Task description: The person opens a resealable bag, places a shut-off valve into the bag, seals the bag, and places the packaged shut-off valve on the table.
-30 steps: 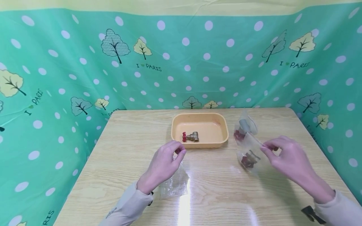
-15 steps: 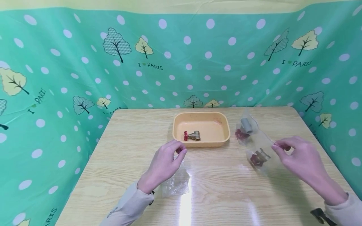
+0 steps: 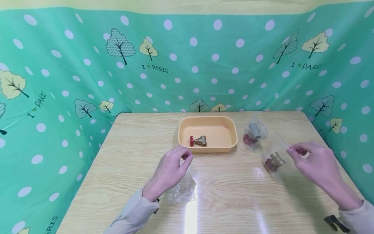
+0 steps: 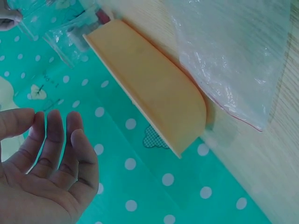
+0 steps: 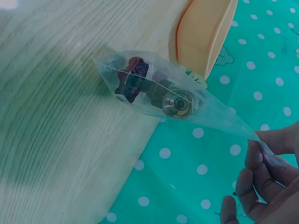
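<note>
Thumb and fingertips of my right hand (image 3: 317, 162) pinch the top edge of a clear zip bag (image 5: 219, 112). Inside that bag is a brass gate valve (image 5: 177, 100) with a red handwheel (image 5: 132, 79), low over the table's right side. My left hand (image 3: 169, 169) holds nothing. In the left wrist view its fingers (image 4: 53, 135) are loosely bent, thumb close to the index fingertip. Beneath it lies a flat, clear zip bag (image 3: 181, 191), partly hidden by the hand in the head view. Another gate valve (image 3: 198, 140) with a red handwheel lies in the peach-coloured tray (image 3: 216, 150).
Right of the tray sits another zip bag (image 3: 253, 133) holding a grey pipe piece and something red. A wooden table (image 3: 125, 156) carries everything. Green dotted cloth (image 3: 175, 81) hangs behind it and along both sides.
My right hand has moved right with the bagged valve, away from the bag with the grey piece, which it overlapped before. The left hand has stayed in place.
</note>
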Demonstrator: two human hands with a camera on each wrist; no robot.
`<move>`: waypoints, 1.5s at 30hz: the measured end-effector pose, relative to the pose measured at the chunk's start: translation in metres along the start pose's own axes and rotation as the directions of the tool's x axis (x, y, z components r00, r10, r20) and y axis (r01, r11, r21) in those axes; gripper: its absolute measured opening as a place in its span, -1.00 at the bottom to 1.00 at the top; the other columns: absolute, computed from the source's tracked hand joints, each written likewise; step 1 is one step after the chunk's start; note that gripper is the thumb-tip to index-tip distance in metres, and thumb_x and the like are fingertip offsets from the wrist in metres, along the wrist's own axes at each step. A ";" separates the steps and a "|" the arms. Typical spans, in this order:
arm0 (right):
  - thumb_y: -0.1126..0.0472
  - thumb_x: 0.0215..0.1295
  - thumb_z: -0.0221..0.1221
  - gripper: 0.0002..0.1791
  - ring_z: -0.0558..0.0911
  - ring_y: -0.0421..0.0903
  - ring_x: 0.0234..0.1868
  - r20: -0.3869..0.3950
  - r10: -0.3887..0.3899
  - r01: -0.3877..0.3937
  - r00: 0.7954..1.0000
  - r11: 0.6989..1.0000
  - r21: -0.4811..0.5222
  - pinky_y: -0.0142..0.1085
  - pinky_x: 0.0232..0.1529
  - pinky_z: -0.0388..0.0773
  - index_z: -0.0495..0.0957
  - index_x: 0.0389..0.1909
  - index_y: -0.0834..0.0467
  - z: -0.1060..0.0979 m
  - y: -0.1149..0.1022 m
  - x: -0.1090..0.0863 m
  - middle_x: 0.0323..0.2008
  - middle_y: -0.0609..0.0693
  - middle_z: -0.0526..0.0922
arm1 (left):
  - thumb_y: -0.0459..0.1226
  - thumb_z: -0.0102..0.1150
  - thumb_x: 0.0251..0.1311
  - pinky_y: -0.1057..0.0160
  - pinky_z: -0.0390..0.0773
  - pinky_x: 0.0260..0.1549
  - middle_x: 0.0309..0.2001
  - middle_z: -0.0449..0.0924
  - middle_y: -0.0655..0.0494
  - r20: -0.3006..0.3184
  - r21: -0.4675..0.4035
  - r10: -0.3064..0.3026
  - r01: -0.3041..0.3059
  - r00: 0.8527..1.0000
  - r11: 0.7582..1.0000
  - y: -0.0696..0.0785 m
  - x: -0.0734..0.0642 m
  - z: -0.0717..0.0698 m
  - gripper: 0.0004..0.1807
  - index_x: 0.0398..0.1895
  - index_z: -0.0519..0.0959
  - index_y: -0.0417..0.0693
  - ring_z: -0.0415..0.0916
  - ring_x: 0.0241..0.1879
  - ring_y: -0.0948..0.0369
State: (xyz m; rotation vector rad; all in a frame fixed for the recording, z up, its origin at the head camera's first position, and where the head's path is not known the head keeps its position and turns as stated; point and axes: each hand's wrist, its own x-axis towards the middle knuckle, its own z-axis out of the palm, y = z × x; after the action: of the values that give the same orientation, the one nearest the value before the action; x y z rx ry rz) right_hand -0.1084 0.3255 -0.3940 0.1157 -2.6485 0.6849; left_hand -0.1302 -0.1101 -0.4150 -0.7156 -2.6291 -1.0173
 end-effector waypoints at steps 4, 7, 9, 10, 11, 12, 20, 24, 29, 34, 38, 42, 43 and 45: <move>0.28 0.28 0.41 -0.84 0.60 0.14 -0.33 -0.009 0.006 -0.006 1.000 1.000 -0.012 -0.40 -0.44 0.33 0.78 -0.24 0.34 0.000 0.004 0.004 -0.37 0.17 0.75 | -0.34 0.30 0.37 0.24 0.63 -0.24 -0.30 0.64 0.30 -0.009 0.006 0.007 -0.007 1.000 1.000 0.000 0.001 0.000 -0.93 -0.27 0.68 0.04 0.57 -0.25 0.33; 0.24 0.34 0.38 -0.81 0.59 0.13 -0.32 0.002 0.031 -0.031 1.000 0.999 -0.012 -0.35 -0.45 0.35 0.77 -0.22 0.33 0.000 0.006 0.006 -0.35 0.17 0.73 | -0.34 0.30 0.37 0.26 0.63 -0.24 -0.30 0.64 0.30 -0.011 0.003 0.008 -0.008 1.000 1.000 0.000 0.001 0.000 -0.93 -0.27 0.68 0.03 0.57 -0.26 0.33; 0.22 0.36 0.36 -0.80 0.58 0.11 -0.35 0.003 0.043 -0.043 0.999 0.999 -0.007 -0.34 -0.47 0.36 0.77 -0.20 0.32 0.000 0.006 0.009 -0.34 0.18 0.72 | -0.34 0.29 0.38 0.26 0.63 -0.24 -0.30 0.64 0.30 -0.010 -0.001 0.010 -0.010 1.000 1.000 -0.001 0.001 0.000 -0.94 -0.26 0.68 0.02 0.57 -0.26 0.33; 0.22 0.37 0.36 -0.79 0.57 0.10 -0.36 0.004 0.048 -0.048 0.999 0.999 -0.008 -0.32 -0.48 0.37 0.77 -0.19 0.32 0.001 0.007 0.010 -0.33 0.18 0.71 | -0.34 0.29 0.37 0.25 0.64 -0.23 -0.30 0.64 0.30 -0.010 -0.002 0.010 -0.010 1.000 1.000 -0.001 0.001 0.000 -0.94 -0.26 0.68 0.02 0.58 -0.26 0.33; 0.22 0.37 0.35 -0.79 0.57 0.08 -0.37 0.004 0.049 -0.049 0.999 0.999 -0.006 -0.31 -0.49 0.37 0.77 -0.18 0.32 0.001 0.007 0.012 -0.33 0.18 0.71 | -0.34 0.29 0.38 0.25 0.64 -0.23 -0.30 0.64 0.30 -0.010 -0.004 0.010 -0.010 1.000 1.000 -0.001 0.001 0.000 -0.94 -0.26 0.68 0.01 0.58 -0.26 0.33; 0.21 0.38 0.35 -0.78 0.57 0.08 -0.36 0.004 0.050 -0.050 0.999 0.999 -0.006 -0.30 -0.49 0.37 0.77 -0.17 0.32 0.001 0.008 0.013 -0.33 0.18 0.71 | -0.34 0.29 0.38 0.25 0.64 -0.22 -0.29 0.64 0.30 -0.010 -0.005 0.010 -0.010 1.000 1.000 -0.001 0.000 0.000 -0.94 -0.26 0.69 0.00 0.58 -0.26 0.33; 0.19 0.42 0.31 -0.74 0.55 0.08 -0.41 0.003 0.072 -0.072 0.997 0.997 -0.006 -0.21 -0.47 0.36 0.76 -0.16 0.36 0.009 0.010 0.030 -0.33 0.24 0.73 | -0.34 0.26 0.41 0.27 0.64 -0.21 -0.30 0.62 0.35 0.002 -0.028 -0.001 0.001 1.000 1.000 -0.002 -0.001 -0.001 -0.90 -0.28 0.67 0.04 0.56 -0.26 0.36; 0.17 0.43 0.30 -0.70 0.54 0.04 -0.46 0.000 0.092 -0.092 0.996 0.996 -0.010 -0.23 -0.49 0.35 0.75 -0.14 0.38 0.013 0.011 0.039 -0.34 0.25 0.71 | -0.35 0.26 0.40 0.27 0.64 -0.21 -0.29 0.62 0.35 0.001 -0.033 -0.005 0.005 1.000 0.999 -0.003 -0.003 -0.001 -0.91 -0.27 0.67 0.03 0.56 -0.25 0.36; 0.16 0.44 0.29 -0.69 0.57 0.08 -0.42 -0.014 0.111 -0.111 0.994 0.994 -0.003 -0.23 -0.44 0.37 0.75 -0.14 0.38 0.020 0.014 0.051 -0.32 0.28 0.73 | -0.35 0.26 0.40 0.27 0.64 -0.22 -0.29 0.63 0.33 -0.007 -0.020 -0.009 0.009 1.000 1.000 -0.004 -0.002 0.001 -0.92 -0.26 0.68 0.01 0.57 -0.25 0.35; 0.16 0.44 0.29 -0.70 0.58 0.05 -0.44 -0.026 0.117 -0.117 0.993 0.993 -0.004 -0.31 -0.47 0.37 0.75 -0.15 0.37 0.027 0.018 0.061 -0.33 0.28 0.75 | -0.34 0.26 0.41 0.28 0.64 -0.21 -0.28 0.63 0.35 0.008 -0.017 -0.025 0.026 1.000 1.000 -0.006 0.000 0.001 -0.91 -0.25 0.68 0.05 0.57 -0.25 0.36; 0.16 0.43 0.30 -0.71 0.58 0.05 -0.45 -0.029 0.105 -0.105 0.994 0.994 0.004 -0.33 -0.47 0.36 0.75 -0.14 0.37 0.034 0.022 0.070 -0.33 0.28 0.75 | -0.33 0.27 0.41 0.28 0.64 -0.20 -0.28 0.64 0.35 0.017 -0.021 -0.030 0.030 0.999 0.999 -0.007 0.001 0.002 -0.92 -0.25 0.68 0.05 0.56 -0.24 0.36; 0.16 0.45 0.28 -0.71 0.60 0.10 -0.36 -0.029 0.101 -0.101 0.994 0.995 0.013 -0.27 -0.39 0.36 0.75 -0.15 0.37 0.039 0.024 0.079 -0.32 0.29 0.75 | -0.34 0.27 0.40 0.27 0.64 -0.19 -0.28 0.64 0.34 0.014 -0.016 -0.026 0.026 1.000 1.000 -0.007 0.002 0.004 -0.91 -0.26 0.67 0.05 0.57 -0.24 0.35; 0.16 0.45 0.27 -0.70 0.60 0.11 -0.35 -0.025 0.105 -0.105 0.994 0.994 0.015 -0.25 -0.38 0.36 0.75 -0.15 0.37 0.040 0.024 0.081 -0.31 0.29 0.76 | -0.34 0.27 0.40 0.27 0.64 -0.19 -0.28 0.64 0.34 0.015 -0.015 -0.026 0.026 1.000 1.000 -0.007 0.002 0.004 -0.91 -0.26 0.67 0.06 0.57 -0.24 0.36; 0.16 0.46 0.26 -0.70 0.61 0.11 -0.36 -0.019 0.111 -0.111 0.994 0.994 0.012 -0.24 -0.38 0.38 0.75 -0.16 0.37 0.042 0.025 0.083 -0.32 0.29 0.76 | -0.33 0.28 0.40 0.27 0.63 -0.19 -0.28 0.64 0.34 0.019 -0.015 -0.029 0.029 0.999 0.999 -0.007 0.002 0.005 -0.91 -0.26 0.67 0.06 0.56 -0.24 0.36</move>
State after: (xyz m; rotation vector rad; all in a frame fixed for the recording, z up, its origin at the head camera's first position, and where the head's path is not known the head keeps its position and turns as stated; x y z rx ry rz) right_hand -0.2038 0.3288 -0.4053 -0.0354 -2.6482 0.7320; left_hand -0.1358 -0.1099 -0.4218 -0.6962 -2.6580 -1.0448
